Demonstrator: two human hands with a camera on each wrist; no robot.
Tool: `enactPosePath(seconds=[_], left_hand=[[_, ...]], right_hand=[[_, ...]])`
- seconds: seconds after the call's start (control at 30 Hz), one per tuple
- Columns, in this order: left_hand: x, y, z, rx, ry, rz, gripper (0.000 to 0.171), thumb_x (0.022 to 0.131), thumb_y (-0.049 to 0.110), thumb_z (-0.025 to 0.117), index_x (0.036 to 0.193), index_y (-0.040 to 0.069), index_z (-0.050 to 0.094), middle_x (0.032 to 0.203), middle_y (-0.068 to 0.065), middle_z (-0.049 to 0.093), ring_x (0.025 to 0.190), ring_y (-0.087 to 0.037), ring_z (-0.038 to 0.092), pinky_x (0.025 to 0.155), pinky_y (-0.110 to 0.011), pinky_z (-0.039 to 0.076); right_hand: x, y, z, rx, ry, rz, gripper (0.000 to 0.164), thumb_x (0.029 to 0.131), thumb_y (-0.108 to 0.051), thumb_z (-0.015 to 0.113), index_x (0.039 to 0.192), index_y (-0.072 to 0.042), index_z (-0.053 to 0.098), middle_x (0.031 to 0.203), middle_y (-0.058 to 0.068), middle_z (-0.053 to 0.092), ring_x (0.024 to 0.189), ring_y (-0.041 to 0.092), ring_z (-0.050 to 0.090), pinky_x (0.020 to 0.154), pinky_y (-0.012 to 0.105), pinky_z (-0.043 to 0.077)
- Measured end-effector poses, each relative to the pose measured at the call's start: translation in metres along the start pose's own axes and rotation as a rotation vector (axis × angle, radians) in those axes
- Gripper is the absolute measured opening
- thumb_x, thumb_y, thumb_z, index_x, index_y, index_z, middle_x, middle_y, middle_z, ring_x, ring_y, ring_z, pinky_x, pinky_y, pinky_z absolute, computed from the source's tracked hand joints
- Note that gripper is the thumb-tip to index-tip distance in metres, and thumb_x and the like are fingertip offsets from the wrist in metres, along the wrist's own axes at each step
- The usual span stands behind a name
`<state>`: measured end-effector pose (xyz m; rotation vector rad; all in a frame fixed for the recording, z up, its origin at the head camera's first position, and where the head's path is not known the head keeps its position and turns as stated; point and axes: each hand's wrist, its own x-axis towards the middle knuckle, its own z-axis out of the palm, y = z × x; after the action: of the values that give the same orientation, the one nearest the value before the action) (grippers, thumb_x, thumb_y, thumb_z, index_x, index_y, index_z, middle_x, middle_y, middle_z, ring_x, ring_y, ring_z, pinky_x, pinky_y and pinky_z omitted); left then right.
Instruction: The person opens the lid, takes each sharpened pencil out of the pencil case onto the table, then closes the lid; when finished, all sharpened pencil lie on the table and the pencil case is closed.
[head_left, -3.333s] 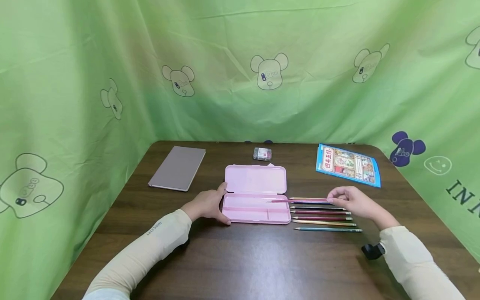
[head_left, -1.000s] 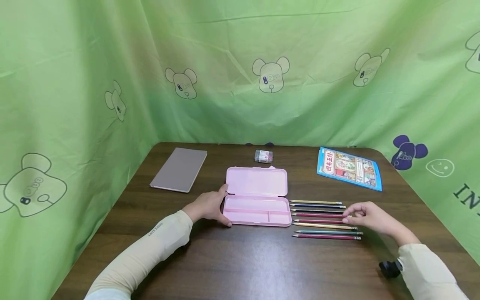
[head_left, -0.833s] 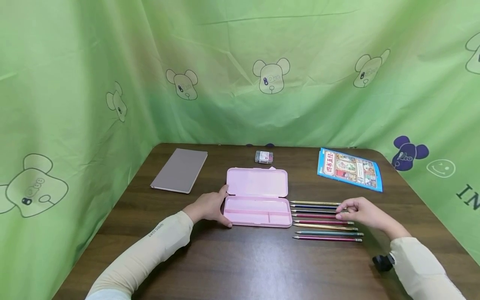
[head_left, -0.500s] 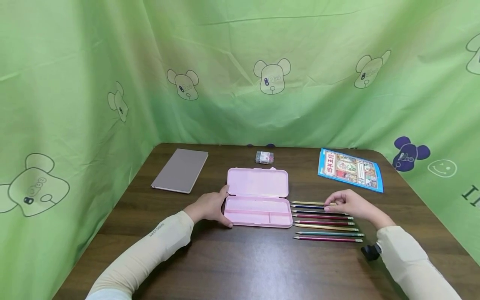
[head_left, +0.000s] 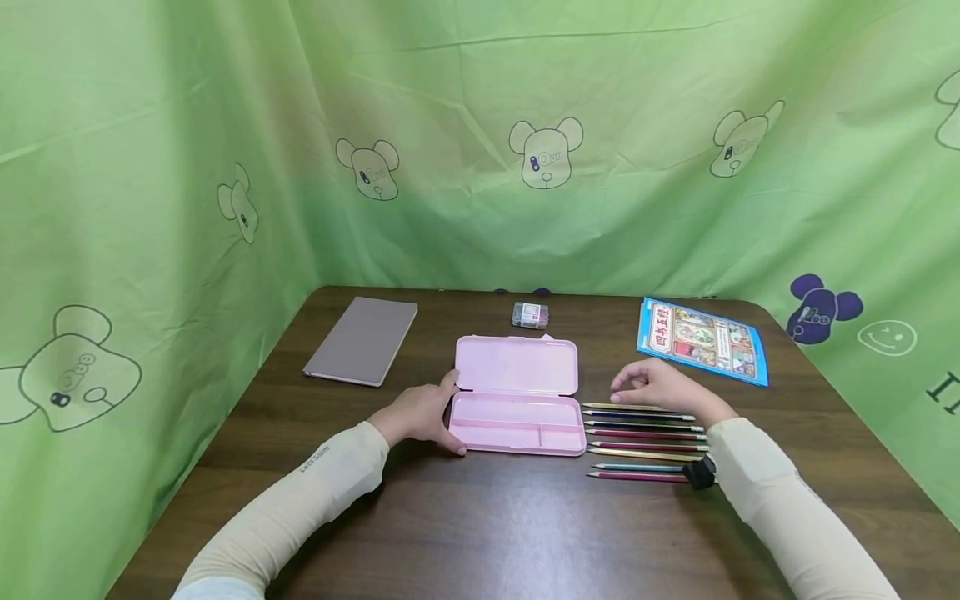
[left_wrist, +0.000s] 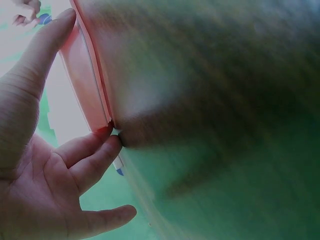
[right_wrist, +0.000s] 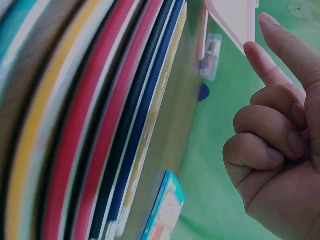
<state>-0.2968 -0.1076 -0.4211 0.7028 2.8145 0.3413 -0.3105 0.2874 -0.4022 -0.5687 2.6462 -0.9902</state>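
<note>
An opened pink pencil case [head_left: 517, 367] lies on the table, its tray divided into compartments with nothing in them. My left hand [head_left: 415, 413] holds the case's left side, thumb at the near corner and fingertips near the hinge. In the left wrist view, two fingertips touch the pink edge [left_wrist: 82, 85]. Right of the case, several pencils lie in a row, points toward it, a red pencil [head_left: 637, 477] nearest and a gold one [head_left: 622, 407] farthest. Over that far pencil hovers my right hand [head_left: 663, 387], thumb and index finger apart, other fingers curled, holding nothing.
A grey notebook [head_left: 363, 340] lies at the back left of the brown table [head_left: 480, 533]. Behind the case sits a small clear box [head_left: 530, 315]. A blue-edged booklet [head_left: 701, 342] lies at the back right. Green printed cloth [head_left: 450, 225] hangs around the table.
Earlier my right hand held a red pencil above the case's right side; now it holds none. It has moved left and away across the pencil row. My left hand stays on the case.
</note>
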Motion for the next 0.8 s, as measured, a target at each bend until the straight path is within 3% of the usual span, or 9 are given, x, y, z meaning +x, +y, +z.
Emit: enactPosePath(seconds=[0.23,0.47,0.8], left_hand=[[0.0,0.0,-0.001,-0.007,-0.005,-0.01,0.124,0.053,0.058,0.082,0.143,0.003,0.019,0.127,-0.004,0.059,0.106,-0.025,0.06,0.089,-0.04,0.046],[-0.001,-0.001,0.001,-0.025,0.001,-0.002,0.123,0.051,0.058,0.083,0.142,0.004,0.019,0.127,-0.004,0.059,0.106,-0.025,0.06,0.089,-0.04,0.046],[-0.001,0.0,0.001,-0.009,0.002,-0.006,0.13,0.052,0.058,0.082,0.144,0.0,0.01,0.127,-0.007,0.058,0.105,-0.023,0.061,0.088,-0.04,0.046]], right_hand=[[0.022,-0.009,0.005,-0.01,-0.011,0.026,0.047,0.079,-0.034,0.072,0.11,-0.001,0.062,0.053,-0.007,0.033,0.047,0.005,0.028,0.051,0.024,0.034],[0.042,-0.018,0.008,-0.008,-0.005,0.047,0.069,0.081,-0.036,0.069,0.133,0.001,0.042,0.053,-0.007,0.032,0.047,0.008,0.029,0.05,0.025,0.032],[0.056,-0.028,0.014,0.008,-0.001,0.037,0.069,0.084,-0.036,0.066,0.135,0.003,0.038,0.053,-0.006,0.037,0.047,0.009,0.032,0.049,0.025,0.033]])
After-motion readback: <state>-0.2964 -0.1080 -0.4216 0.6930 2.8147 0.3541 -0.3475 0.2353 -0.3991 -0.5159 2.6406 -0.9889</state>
